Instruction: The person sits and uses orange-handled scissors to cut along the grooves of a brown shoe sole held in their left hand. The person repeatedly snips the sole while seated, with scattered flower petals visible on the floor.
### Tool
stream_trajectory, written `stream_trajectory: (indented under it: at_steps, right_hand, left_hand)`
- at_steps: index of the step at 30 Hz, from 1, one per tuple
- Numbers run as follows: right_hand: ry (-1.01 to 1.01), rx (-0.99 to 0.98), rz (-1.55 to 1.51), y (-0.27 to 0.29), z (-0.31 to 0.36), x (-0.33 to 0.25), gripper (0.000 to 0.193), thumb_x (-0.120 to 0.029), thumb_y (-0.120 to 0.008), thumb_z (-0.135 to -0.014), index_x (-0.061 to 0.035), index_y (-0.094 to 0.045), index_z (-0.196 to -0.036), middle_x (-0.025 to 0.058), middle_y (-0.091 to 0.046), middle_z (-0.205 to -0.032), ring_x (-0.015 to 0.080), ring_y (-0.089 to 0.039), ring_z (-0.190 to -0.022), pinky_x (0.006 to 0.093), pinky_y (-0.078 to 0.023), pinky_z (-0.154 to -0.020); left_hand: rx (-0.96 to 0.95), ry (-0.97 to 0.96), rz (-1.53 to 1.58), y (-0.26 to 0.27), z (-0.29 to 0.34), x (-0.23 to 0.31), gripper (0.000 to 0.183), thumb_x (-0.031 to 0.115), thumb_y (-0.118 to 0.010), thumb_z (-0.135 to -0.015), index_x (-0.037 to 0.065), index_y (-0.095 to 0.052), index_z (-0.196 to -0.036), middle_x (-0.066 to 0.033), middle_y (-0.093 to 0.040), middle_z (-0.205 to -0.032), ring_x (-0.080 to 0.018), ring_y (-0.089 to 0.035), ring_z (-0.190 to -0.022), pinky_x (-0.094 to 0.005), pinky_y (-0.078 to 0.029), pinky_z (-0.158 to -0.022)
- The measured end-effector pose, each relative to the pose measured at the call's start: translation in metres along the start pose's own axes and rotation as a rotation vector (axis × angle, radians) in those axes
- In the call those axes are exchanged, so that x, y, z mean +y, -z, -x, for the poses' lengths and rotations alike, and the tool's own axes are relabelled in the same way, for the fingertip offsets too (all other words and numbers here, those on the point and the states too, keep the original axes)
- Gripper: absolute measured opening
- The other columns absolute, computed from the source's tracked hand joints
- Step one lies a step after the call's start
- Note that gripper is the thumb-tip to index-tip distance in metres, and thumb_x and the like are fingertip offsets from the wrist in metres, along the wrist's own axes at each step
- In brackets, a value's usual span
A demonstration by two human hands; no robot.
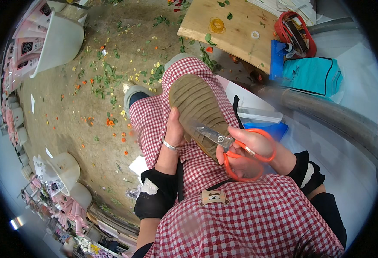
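Observation:
A brown shoe (195, 101) with a ridged sole faces up over my lap, in front of a red-and-white checked apron (214, 210). Whether a foot is inside it cannot be seen. My left hand (175, 129) grips the shoe's left edge, thumb along the side and the other fingers mostly hidden. In my right hand (253, 148) is a pair of scissors (220, 139) with orange handles. Their blades look closed together and lie over the sole, pointing up and left.
A wooden board (240, 30) at the far right bears a coil of yellow bands (217, 25). Beside it are a red basket (298, 32), a turquoise bag (311, 76) and a grey pipe (309, 105). Leaves and petals litter the floor (68, 120). White buckets (62, 41) stand left.

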State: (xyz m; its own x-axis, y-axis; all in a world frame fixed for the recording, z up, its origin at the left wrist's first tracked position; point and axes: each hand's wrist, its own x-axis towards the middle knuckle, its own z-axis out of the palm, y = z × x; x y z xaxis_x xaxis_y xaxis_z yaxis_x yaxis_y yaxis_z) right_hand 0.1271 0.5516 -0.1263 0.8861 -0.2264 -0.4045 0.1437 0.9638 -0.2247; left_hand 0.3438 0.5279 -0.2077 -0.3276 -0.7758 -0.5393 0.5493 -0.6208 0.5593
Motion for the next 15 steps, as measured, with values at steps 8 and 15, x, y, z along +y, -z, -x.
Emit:
stream_trajectory:
  at_steps: [8,15]
  right_hand:
    - [-0.046,0.084,0.161,-0.0007,0.005,-0.0043,0.068,-0.055,-0.015,-0.093,0.0012,-0.053,-0.099,-0.0035,-0.04,-0.052,0.0076,-0.036,-0.044,0.0237,-0.037,-0.045]
    - [0.001,0.118,0.239,-0.0033,0.0049,-0.008,0.061,-0.045,-0.016,-0.097,0.0008,-0.056,-0.09,-0.0044,-0.038,-0.047,0.0073,-0.033,-0.039,0.0228,-0.033,-0.04]
  left_hand:
    - [-0.037,-0.044,-0.106,-0.0027,0.0042,0.0044,0.079,0.057,-0.049,-0.083,-0.001,-0.03,-0.132,-0.0178,-0.045,-0.126,-0.0282,-0.049,-0.112,-0.0386,-0.043,-0.092]
    - [0.003,0.001,-0.105,0.0044,0.0018,0.0019,0.083,0.059,-0.053,-0.08,-0.001,-0.028,-0.133,-0.0169,-0.044,-0.126,-0.0275,-0.048,-0.112,-0.0383,-0.043,-0.091]
